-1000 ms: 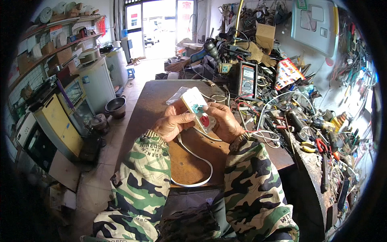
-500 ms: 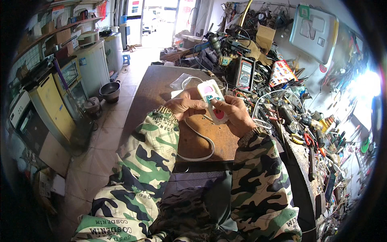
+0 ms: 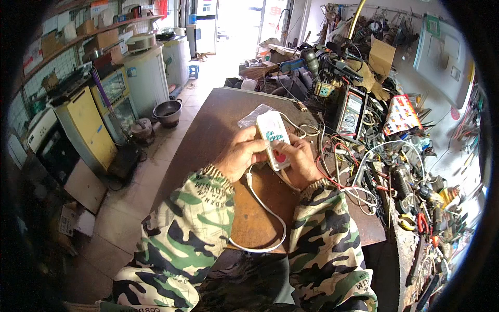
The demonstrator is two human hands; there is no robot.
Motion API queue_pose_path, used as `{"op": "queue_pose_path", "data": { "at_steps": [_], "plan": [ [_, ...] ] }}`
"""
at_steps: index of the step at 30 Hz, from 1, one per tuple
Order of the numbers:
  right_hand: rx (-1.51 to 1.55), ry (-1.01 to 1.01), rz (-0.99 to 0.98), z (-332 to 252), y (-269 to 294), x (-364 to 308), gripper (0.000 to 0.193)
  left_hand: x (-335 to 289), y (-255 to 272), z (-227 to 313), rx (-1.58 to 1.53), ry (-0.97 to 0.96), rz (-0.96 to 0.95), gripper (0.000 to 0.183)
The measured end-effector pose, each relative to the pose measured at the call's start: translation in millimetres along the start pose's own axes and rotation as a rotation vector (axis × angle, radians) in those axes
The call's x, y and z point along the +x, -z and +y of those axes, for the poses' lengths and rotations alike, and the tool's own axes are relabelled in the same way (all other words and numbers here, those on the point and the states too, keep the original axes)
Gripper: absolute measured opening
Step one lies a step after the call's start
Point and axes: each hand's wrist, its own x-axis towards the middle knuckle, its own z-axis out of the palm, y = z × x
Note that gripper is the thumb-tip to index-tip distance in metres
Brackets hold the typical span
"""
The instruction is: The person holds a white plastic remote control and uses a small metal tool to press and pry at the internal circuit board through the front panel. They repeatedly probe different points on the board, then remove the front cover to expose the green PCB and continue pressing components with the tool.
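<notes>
Both of my hands hold a white oblong block [image 3: 266, 125] with rounded corners and teal and red markings on its upper face. My left hand [image 3: 240, 155] grips its left side, thumb laid across the face. Around the right side, my right hand [image 3: 302, 160] is closed, with its thumb near the red mark. A white cable [image 3: 267, 249] loops on the brown table below the hands; whether it joins the block is hidden. Beyond the block lies a clear plastic bag [image 3: 252, 117].
A multimeter [image 3: 350, 113] stands right of the table among tangled wires. Pliers [image 3: 422, 223] and other hand tools crowd the right side. Along the left stand appliances, including a yellow cabinet [image 3: 88, 127], and a dark pot [image 3: 167, 112] on the floor.
The view has shifted, so the surroundings appear further right. Both hands still hold the block, now tilted so its face looks paler and the upper pink patch no longer shows.
</notes>
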Motion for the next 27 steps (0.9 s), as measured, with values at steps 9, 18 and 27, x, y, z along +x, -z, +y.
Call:
{"op": "queue_pose_path", "data": {
  "at_steps": [9,18,27],
  "plan": [
    [0.01,0.067,-0.052,23,5,0,0.029,-13,-15,5,0.239,-0.046,0.151,0.038],
    [-0.082,0.06,-0.11,25,7,-2,0.033,-10,-14,12,0.412,-0.084,0.123,0.04],
    [-0.139,0.011,-0.149,23,7,-4,0.03,-11,3,21,0.422,-0.014,0.067,0.044]
  ]
}}
